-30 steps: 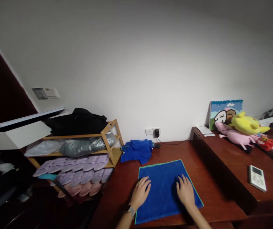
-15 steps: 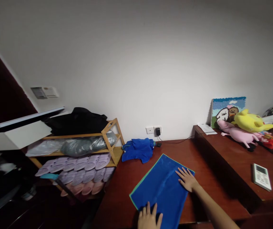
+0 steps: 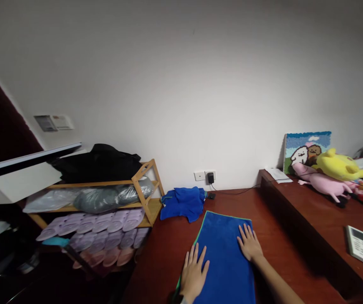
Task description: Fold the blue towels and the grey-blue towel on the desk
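Note:
A blue cloth [image 3: 224, 253] with a green edge lies flat on the reddish-brown wooden table [image 3: 168, 253], its near end running out of view. My left hand [image 3: 194, 270] rests palm down on the cloth's left edge, fingers stretched and apart. On the right edge, near the far right corner, my right hand [image 3: 250, 244] lies flat with its fingers spread. Neither hand grips anything. Toward the wall, a second blue cloth [image 3: 184, 203] sits crumpled on the table, apart from both hands.
Left of the table stands a wooden shoe rack [image 3: 151, 185] with lilac slippers [image 3: 105, 221] and a black bag [image 3: 100, 162]. A black plug [image 3: 211, 177] sits in the wall socket. The raised surface at right holds plush toys [image 3: 339, 166], a picture [image 3: 308, 147] and a white remote [image 3: 361, 245].
The blue cloth has turned so that its far edge lies nearly parallel to the wall. My left hand has moved forward onto its left edge; my right hand stays by the right edge.

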A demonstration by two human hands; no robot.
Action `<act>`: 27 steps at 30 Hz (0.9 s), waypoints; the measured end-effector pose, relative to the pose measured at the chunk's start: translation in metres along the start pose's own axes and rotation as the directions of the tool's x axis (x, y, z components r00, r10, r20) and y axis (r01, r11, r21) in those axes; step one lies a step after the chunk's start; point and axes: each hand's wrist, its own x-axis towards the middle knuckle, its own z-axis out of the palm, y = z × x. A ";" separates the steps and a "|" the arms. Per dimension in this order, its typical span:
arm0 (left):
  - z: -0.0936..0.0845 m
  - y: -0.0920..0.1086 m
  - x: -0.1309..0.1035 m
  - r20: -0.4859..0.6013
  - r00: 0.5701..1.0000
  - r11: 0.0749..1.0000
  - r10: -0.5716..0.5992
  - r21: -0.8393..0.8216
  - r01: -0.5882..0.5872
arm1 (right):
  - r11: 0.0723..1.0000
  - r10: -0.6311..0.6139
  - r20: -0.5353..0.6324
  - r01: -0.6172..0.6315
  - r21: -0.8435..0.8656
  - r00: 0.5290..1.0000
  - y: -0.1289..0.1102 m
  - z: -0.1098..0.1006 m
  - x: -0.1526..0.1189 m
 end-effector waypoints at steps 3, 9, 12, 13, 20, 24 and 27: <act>0.028 0.012 -0.034 0.001 0.994 0.994 -0.107 0.014 0.107 | 0.985 -0.167 0.065 0.164 0.059 0.984 0.001 -0.015 0.022; 0.038 0.020 -0.040 -0.060 0.997 0.999 -0.046 -0.014 0.045 | 0.975 -0.192 0.012 0.189 0.116 0.981 -0.001 -0.017 0.042; 0.020 0.020 -0.016 -0.112 0.993 0.999 0.031 -0.028 -0.035 | 0.993 -0.092 0.031 0.089 0.073 0.995 0.000 -0.011 0.047; 0.016 0.019 -0.008 -0.104 0.994 0.999 0.040 -0.026 -0.043 | 0.996 -0.072 0.037 0.070 0.063 0.997 0.000 -0.009 0.048; 0.012 0.004 0.021 -0.044 0.998 0.999 0.048 0.005 -0.048 | 0.999 0.023 -0.018 -0.023 0.034 1.000 -0.002 0.000 0.048; 0.012 0.036 0.064 -0.133 0.988 0.996 0.084 -0.032 -0.089 | 0.999 0.028 -0.003 -0.028 0.031 1.000 -0.003 -0.003 0.049; 0.015 0.086 0.110 -0.114 0.969 0.967 0.219 -0.110 -0.231 | 0.999 0.027 0.003 -0.027 0.022 1.000 -0.002 -0.003 0.049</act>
